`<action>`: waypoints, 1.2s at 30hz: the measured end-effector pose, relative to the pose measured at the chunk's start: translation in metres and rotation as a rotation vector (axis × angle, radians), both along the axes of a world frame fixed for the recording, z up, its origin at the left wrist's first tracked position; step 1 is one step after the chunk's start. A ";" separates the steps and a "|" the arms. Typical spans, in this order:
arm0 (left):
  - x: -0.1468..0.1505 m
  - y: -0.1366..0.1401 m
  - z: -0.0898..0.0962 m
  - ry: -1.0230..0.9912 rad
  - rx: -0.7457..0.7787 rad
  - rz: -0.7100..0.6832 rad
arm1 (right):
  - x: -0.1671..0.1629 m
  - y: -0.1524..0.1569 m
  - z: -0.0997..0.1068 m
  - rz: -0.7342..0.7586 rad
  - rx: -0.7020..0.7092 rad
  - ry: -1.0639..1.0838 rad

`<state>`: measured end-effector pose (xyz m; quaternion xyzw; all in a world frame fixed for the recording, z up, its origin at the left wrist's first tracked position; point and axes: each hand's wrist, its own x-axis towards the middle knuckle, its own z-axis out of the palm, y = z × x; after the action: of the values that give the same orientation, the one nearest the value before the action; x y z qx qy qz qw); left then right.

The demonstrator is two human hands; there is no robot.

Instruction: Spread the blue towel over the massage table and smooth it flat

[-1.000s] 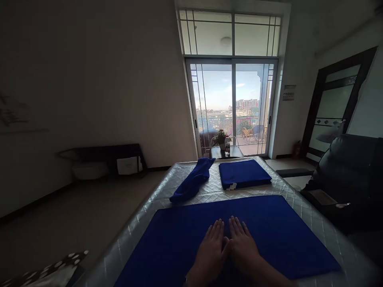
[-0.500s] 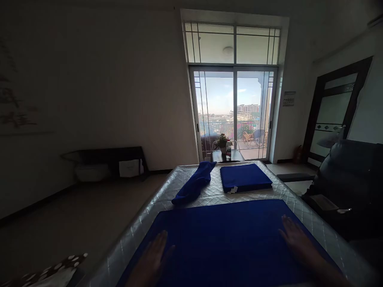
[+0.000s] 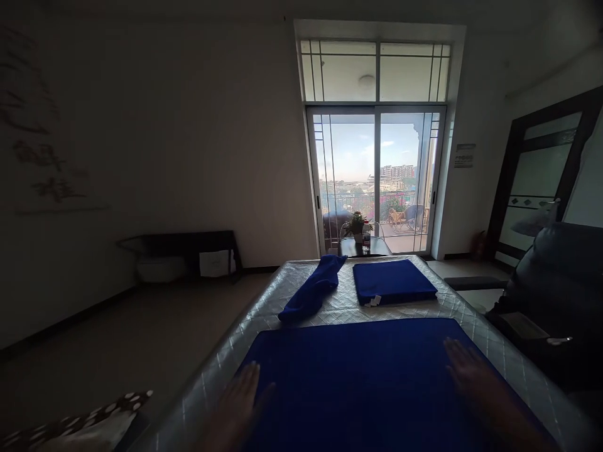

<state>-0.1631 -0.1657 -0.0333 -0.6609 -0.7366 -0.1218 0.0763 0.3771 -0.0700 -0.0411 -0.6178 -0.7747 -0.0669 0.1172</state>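
A large blue cloth (image 3: 353, 376) is spread flat over the near part of a silvery quilted mattress (image 3: 264, 307). My left hand (image 3: 240, 392) lies on its left side, fingers stretched out and thumb apart. On the right side of the same cloth rests my right hand (image 3: 466, 367), palm down with fingers extended. Neither hand grips anything. Beyond the cloth sits a neatly folded blue cloth (image 3: 393, 280) with white tags at its front edge. Left of that lies a crumpled, elongated blue cloth (image 3: 313, 289).
Past the mattress stands a small dark table (image 3: 365, 247) with a potted plant (image 3: 357, 226) and a bottle (image 3: 366, 235), before a sliding glass door (image 3: 377, 176). A dark armchair (image 3: 556, 282) is at the right. A polka-dot fabric (image 3: 94, 417) shows at lower left.
The view has turned slightly left, so the room appears shifted right. My left hand stays at about the same place in the picture; my right hand appears slightly farther right. Both remain on the cloth.
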 end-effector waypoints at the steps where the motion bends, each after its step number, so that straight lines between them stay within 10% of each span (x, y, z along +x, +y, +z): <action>1: 0.020 0.007 0.005 -0.008 -0.070 -0.063 | -0.022 -0.001 0.007 0.039 -0.016 0.019; 7: 0.151 0.060 0.032 -0.183 -0.213 -0.372 | -0.160 0.002 0.039 0.340 -0.159 0.185; 12: 0.185 0.088 0.013 -0.249 -0.160 -0.464 | -0.199 0.011 0.025 0.342 -0.231 0.191; 27: 0.163 0.092 -0.002 -0.142 -0.160 -0.372 | -0.167 0.024 0.020 0.127 -0.308 0.159; 36: 0.010 0.087 -0.024 -0.023 -0.095 -0.116 | -0.007 0.051 -0.004 -0.150 -0.226 0.112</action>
<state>-0.1536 -0.0788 -0.0572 -0.7040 -0.7027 -0.0983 0.0291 0.3705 -0.0187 -0.0449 -0.6860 -0.7212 0.0468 0.0846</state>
